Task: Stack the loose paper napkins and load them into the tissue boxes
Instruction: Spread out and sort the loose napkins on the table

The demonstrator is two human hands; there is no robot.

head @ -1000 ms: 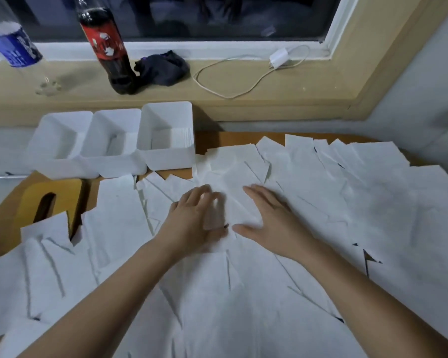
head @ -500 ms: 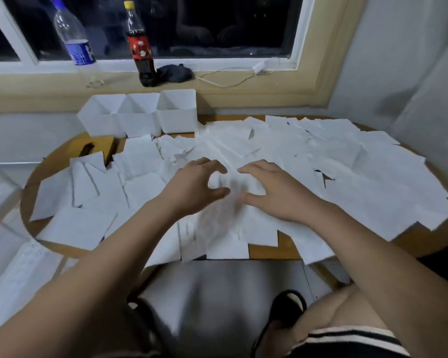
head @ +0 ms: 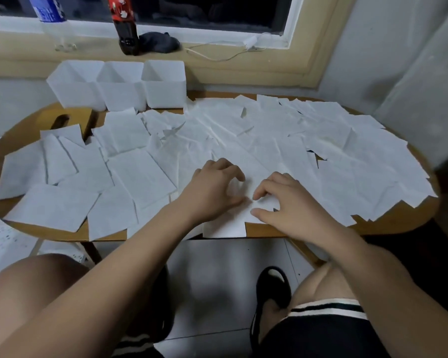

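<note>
The front napkin (head: 225,228) lies at the near edge of the table (head: 398,223), its lower border poking just past the rim. We've got both hands on its upper part. Left hand (head: 212,192) is on top, fingers curled down w/ thumb closing toward them, pinching the paper btwn. Right hand (head: 287,202) is just beside it, touching the same sheet w/ index & thumb tips apart; we can't tell if it actually grips. Around them the loose napkins (head: 334,156) overlap across nearly the whole tabletop, left to right. At the far left stand three white tissue boxes (head: 120,86) in a row, touching, tops open, well apart from the hands. Behind, on the sill: cola bottle (head: 126,27), water bottle (head: 49,11), dark cloth (head: 161,42), charger cable (head: 217,54).
</note>
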